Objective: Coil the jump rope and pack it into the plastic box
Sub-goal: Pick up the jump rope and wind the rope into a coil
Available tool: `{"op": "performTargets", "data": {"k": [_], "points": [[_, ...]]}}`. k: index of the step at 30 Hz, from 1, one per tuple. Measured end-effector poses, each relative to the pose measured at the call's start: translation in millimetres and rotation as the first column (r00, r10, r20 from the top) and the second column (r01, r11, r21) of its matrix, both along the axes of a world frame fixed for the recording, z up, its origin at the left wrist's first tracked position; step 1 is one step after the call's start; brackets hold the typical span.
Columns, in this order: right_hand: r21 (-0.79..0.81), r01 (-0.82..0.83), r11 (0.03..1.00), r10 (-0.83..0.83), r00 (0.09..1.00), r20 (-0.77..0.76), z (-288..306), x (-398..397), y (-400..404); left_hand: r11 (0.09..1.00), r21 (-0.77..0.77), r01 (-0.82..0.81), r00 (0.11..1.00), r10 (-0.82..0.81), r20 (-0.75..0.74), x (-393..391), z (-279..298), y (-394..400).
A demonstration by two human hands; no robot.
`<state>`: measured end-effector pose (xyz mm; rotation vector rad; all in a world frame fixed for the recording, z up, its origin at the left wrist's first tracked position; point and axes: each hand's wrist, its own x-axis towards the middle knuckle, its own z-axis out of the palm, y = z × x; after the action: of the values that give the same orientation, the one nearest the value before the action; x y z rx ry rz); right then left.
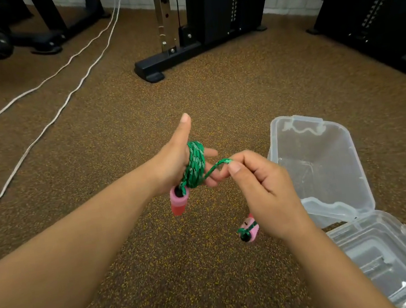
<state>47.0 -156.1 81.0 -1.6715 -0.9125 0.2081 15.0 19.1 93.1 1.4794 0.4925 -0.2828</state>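
Jump rope (194, 166) coiled round my left hand (172, 162); my right hand (259, 182) pinches its free end beside the open plastic box (355, 150).

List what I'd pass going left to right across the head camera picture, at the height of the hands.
White cord on the floor → left hand → green rope coil → right hand → open plastic box.

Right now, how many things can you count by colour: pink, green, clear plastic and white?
Pink: 2, one handle under the left hand, the other handle below the right hand
Green: 1, the rope
Clear plastic: 1, the box, lid open
White: 1, the cord on the floor
Total: 5
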Motion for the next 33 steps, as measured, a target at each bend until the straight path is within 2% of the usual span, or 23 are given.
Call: {"op": "performTargets", "data": {"k": [3,7,11,15,18,22,25,27,30,33], "points": [[-0.020,0.051,0.998,-0.051,0.998,0.026,0,4,0,0.975,0.035,0.220,0.975,-0.219,-0.038,-4,3,-5],[-0.060,0.127,0.990,-0.129,0.991,-0.019,-9,10,0,0.897,0.019,0.442,0.897,-0.440,-0.047,-6,3,-8],[-0.052,0.156,0.986,-0.161,0.979,-0.126,-22,17,0,0.848,-0.042,0.529,0.848,-0.530,-0.010,-9,10,-12],[0.064,0.087,0.994,-0.053,0.909,-0.413,-31,16,-1,0.901,-0.127,0.414,0.910,-0.411,0.049,-6,13,-16],[0.087,0.014,0.996,0.035,0.841,-0.540,-40,14,-6,0.918,-0.235,0.319,0.947,-0.299,0.118,-3,12,-11],[0.065,-0.085,0.994,0.106,0.848,-0.520,-49,11,-10,0.915,-0.326,0.238,0.966,-0.189,0.175,1,14,-2],[-0.013,-0.167,0.986,0.140,0.863,-0.485,-58,6,-6,0.913,-0.350,0.209,0.970,-0.150,0.189,2,17,3],[-0.034,-0.087,0.996,0.061,0.881,-0.469,-64,4,-2,0.921,-0.351,0.171,0.975,-0.106,0.197,3,19,7],[-0.019,0.140,0.990,-0.132,0.870,-0.475,-70,6,-3,0.935,-0.348,0.076,0.978,-0.001,0.209,4,24,16],[-0.064,0.247,0.967,-0.253,0.896,-0.366,-83,4,-8,0.936,-0.352,-0.003,0.973,0.085,0.216,1,27,26]]}}
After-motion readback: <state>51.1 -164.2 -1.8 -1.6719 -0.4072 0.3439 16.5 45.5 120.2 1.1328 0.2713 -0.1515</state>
